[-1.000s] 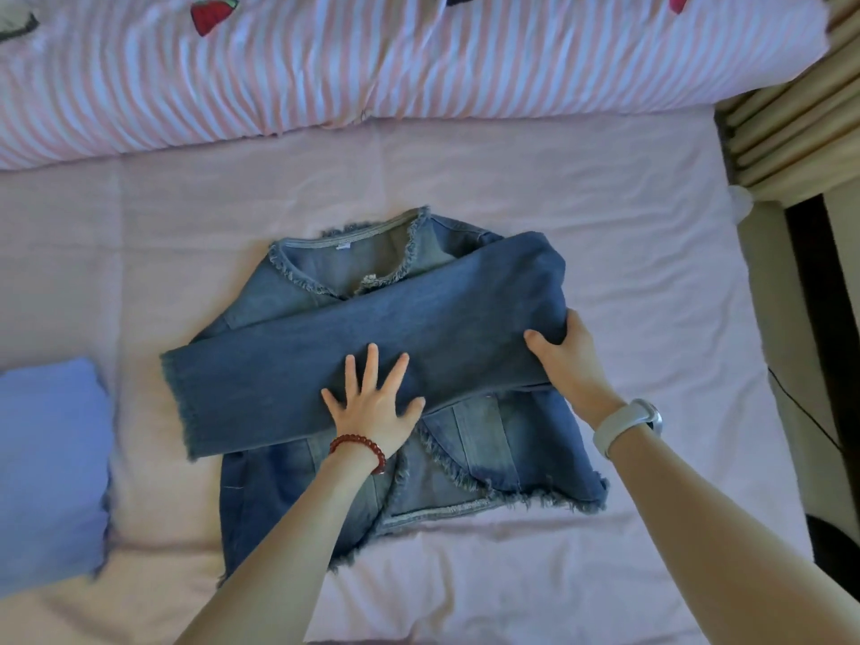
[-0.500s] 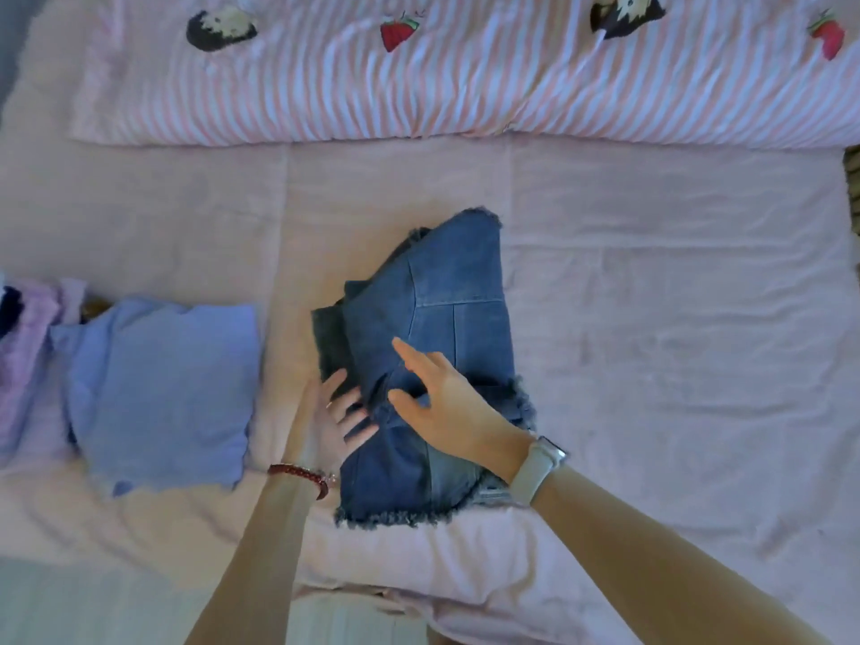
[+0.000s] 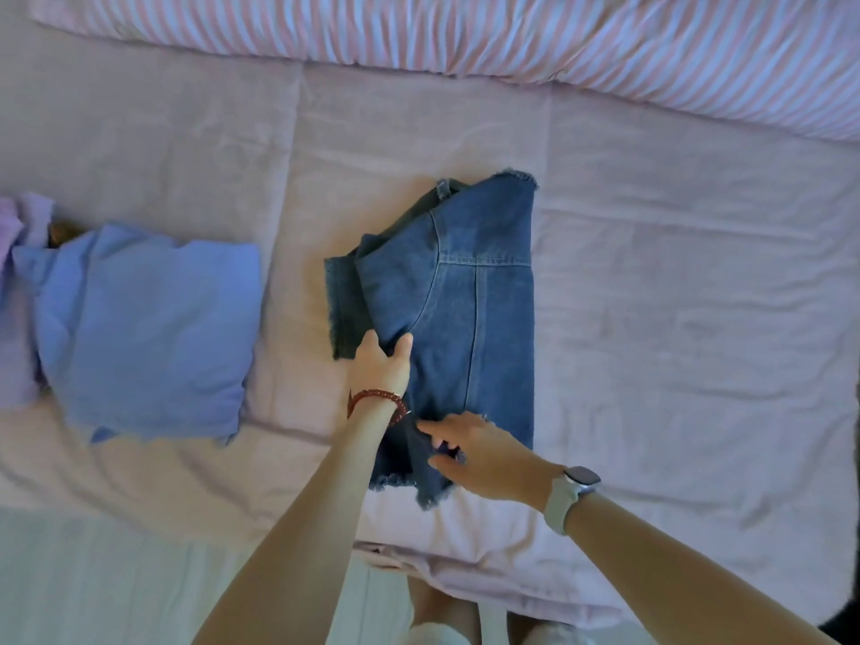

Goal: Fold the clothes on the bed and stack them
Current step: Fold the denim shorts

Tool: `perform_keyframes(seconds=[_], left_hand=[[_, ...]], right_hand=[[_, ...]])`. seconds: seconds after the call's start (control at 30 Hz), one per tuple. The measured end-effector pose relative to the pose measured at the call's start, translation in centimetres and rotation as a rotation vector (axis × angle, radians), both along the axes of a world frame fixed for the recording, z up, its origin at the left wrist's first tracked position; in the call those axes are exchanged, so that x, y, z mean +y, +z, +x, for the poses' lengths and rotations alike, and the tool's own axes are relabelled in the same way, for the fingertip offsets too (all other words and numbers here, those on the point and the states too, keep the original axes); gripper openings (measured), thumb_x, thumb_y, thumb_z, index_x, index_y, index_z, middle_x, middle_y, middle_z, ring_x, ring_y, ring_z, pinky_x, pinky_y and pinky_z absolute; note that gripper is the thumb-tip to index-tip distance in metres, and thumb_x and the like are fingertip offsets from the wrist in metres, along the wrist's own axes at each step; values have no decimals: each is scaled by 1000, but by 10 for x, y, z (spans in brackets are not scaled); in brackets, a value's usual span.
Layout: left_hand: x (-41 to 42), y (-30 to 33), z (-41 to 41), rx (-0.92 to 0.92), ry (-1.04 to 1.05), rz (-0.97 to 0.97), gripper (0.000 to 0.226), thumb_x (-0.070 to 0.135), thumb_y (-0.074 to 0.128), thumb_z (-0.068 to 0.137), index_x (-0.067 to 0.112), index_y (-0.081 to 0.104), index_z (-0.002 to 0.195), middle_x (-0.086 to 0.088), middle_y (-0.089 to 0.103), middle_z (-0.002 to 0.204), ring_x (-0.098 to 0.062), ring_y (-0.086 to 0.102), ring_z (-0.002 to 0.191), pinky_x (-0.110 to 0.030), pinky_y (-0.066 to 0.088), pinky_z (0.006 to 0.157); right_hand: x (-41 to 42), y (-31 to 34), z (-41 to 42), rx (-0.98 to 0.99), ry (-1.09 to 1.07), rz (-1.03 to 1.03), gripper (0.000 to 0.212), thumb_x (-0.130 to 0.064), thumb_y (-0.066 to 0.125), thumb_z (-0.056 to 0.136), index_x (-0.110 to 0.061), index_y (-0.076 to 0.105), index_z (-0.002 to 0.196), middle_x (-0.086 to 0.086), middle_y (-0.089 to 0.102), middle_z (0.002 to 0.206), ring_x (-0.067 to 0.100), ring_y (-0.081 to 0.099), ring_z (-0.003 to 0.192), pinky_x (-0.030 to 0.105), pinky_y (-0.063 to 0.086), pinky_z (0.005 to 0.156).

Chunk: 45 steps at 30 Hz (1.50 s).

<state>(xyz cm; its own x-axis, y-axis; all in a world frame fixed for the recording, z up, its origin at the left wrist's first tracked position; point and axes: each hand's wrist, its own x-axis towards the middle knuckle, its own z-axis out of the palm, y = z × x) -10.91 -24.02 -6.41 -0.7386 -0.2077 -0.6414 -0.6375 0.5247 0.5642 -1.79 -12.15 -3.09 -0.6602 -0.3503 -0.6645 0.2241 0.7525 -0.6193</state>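
Folded denim jacket (image 3: 470,309) mid-bed on pink sheet (image 3: 675,281), left hand (image 3: 381,365) gripping its left fold, right hand (image 3: 484,453) pinching its near frayed hem, folded blue garment (image 3: 149,328) toward the left edge, striped duvet (image 3: 512,34) along the far edge.

A second ago the denim jacket (image 3: 465,309) lies spread open with one sleeve across its front; now it is a narrow folded bundle, its back panel and seams facing up; the left hand (image 3: 381,365), earlier flat on the sleeve, now clasps the bundle's left fold, fingers tucked under the edge; the right hand (image 3: 484,453), half a second ago resting on top of the denim, now sits at the frayed near hem, fingers curled into the cloth; the folded blue garment (image 3: 149,328) shows fully at the left, where before only part of it appeared.
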Motion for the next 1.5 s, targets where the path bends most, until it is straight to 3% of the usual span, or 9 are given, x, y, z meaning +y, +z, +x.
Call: perform_keyframes(seconds=[0.13, 0.23, 0.43, 0.57, 0.67, 1.07, 1.27, 1.37, 1.5], left_hand=[[-15, 3, 4, 172, -2, 196, 15, 14, 54, 92, 15, 51, 77, 3, 52, 75, -14, 49, 72, -29, 39, 69], [-38, -1, 10, 123, 151, 379, 6, 12, 56, 91, 16, 58, 94, -3, 62, 96, -19, 59, 93, -31, 48, 85], [-48, -14, 18, 98, 249, -149, 46, 20, 50, 94, 6, 38, 136, -20, 47, 128, -36, 47, 113, -36, 37, 90], [-25, -12, 28, 549, -354, -480, 55, 34, 44, 87, 12, 41, 137, -22, 40, 142, -43, 34, 130, -55, 25, 104], [-12, -28, 22, 547, -773, -588, 54, 39, 36, 89, 19, 41, 139, -15, 37, 146, -37, 26, 136, -59, 19, 108], [-30, -91, -25, 410, -989, -679, 63, 51, 26, 89, 23, 30, 144, -10, 32, 151, -33, 27, 139, -59, 22, 108], [-42, -65, -16, 471, -445, -326, 64, 40, 48, 88, 15, 30, 145, -16, 19, 154, -33, 15, 141, -40, 19, 110], [-49, -51, -18, 183, 90, -3, 66, 29, 56, 91, 9, 24, 146, -8, 32, 149, -24, 30, 137, -24, 25, 104], [-46, -45, -34, 57, 119, 105, 43, 34, 50, 94, 8, 46, 129, -4, 53, 125, -22, 48, 120, -26, 36, 93]], right_hand=[[15, -13, -4, 162, -299, 21, 33, -27, 42, 94, -21, 61, 121, -2, 63, 105, 17, 56, 98, 32, 47, 85], [29, -20, -14, 416, -456, 69, 45, -31, 33, 88, -11, 65, 112, 4, 63, 92, 26, 58, 87, 37, 50, 76], [41, -39, -28, 547, -178, 482, 51, -29, 34, 85, -13, 53, 129, 21, 51, 130, 42, 49, 118, 60, 43, 88], [30, -43, -48, 624, -23, 535, 52, -28, 35, 86, -15, 48, 135, 19, 38, 145, 38, 37, 133, 65, 29, 100], [23, -58, -63, 630, 53, 536, 51, -29, 34, 88, -16, 47, 136, 18, 38, 145, 35, 36, 134, 61, 27, 104], [35, -126, -78, 569, -41, 566, 51, -41, 28, 94, -26, 36, 142, 6, 36, 149, 25, 31, 137, 60, 24, 105], [54, -97, -69, 672, -510, 175, 41, -13, 42, 94, -9, 47, 135, 10, 37, 146, 25, 32, 135, 39, 29, 110], [59, -77, -65, 282, -908, 0, 55, -20, 48, 96, -17, 25, 146, -1, 47, 130, 17, 49, 113, 30, 41, 98], [55, -74, -80, 38, -1043, -103, 37, -33, 47, 96, -18, 44, 130, -6, 61, 111, 13, 58, 102, 29, 48, 87]])
